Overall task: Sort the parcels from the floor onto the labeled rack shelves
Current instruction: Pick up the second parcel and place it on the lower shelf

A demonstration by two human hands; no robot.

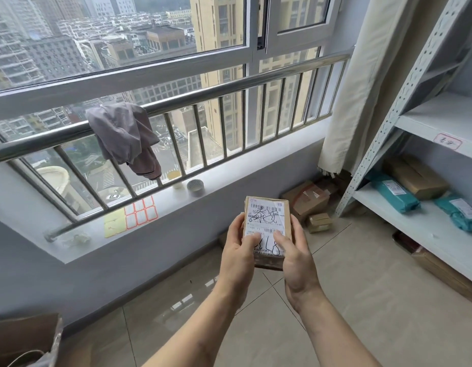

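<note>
Brown cardboard shows at the edges of the one small parcel (266, 229) held up at the centre of the view, above the tiled floor (335, 313). The left hand (240, 250) grips its left side with the thumb pressed on the white shipping label (265, 223); the right hand (295, 258) grips the right side, thumb likewise on the label. Both hands are closed on the parcel. The label carries barcodes, black handwritten strokes across the middle, and what reads as "L8" scrawled low down; the small print is too fine to read.

At three o'clock stands the grey metal rack (404, 107). One red-bordered tag (447, 141) with handwriting sits on a shelf edge; I cannot read it. The shelf below holds three parcels: one brown box (415, 176) and two teal bags (393, 193), each bag with a white label. A further brown box (446, 274) lies under the lowest shelf.

On the floor at one o'clock, against the wall, lie two cardboard boxes (306, 198), one larger, one small.

At ten o'clock a grey garment (123, 136) hangs over the steel window rail (203, 94). On the sill (163, 210) lie one sheet of red-bordered stickers (141, 211), one yellow sheet (114, 223), and two small pots (195, 187).
</note>
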